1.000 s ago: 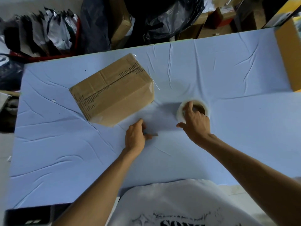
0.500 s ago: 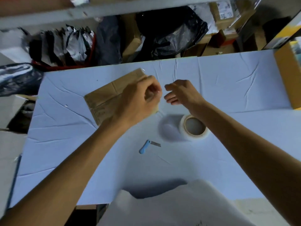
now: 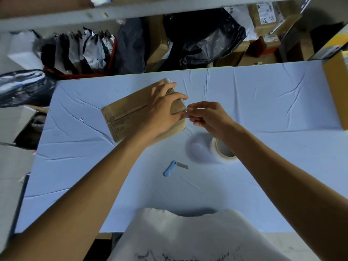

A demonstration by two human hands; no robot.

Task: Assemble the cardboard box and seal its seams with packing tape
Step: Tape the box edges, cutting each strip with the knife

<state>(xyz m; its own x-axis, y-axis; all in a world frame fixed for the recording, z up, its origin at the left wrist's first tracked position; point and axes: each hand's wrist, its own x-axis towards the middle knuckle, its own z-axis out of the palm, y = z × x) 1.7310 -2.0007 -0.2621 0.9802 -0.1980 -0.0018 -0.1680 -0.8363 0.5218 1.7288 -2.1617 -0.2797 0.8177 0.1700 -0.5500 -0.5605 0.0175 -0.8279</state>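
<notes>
While left hand (image 3: 162, 110) presses flat on the cardboard box (image 3: 124, 117) on the bench (image 3: 263, 102), right hand (image 3: 209, 117) pinches what looks like a loose tape tail (image 3: 186, 111) at its right corner. Pull taut, wrap over edge, rub flat; avoid wrinkles.
</notes>
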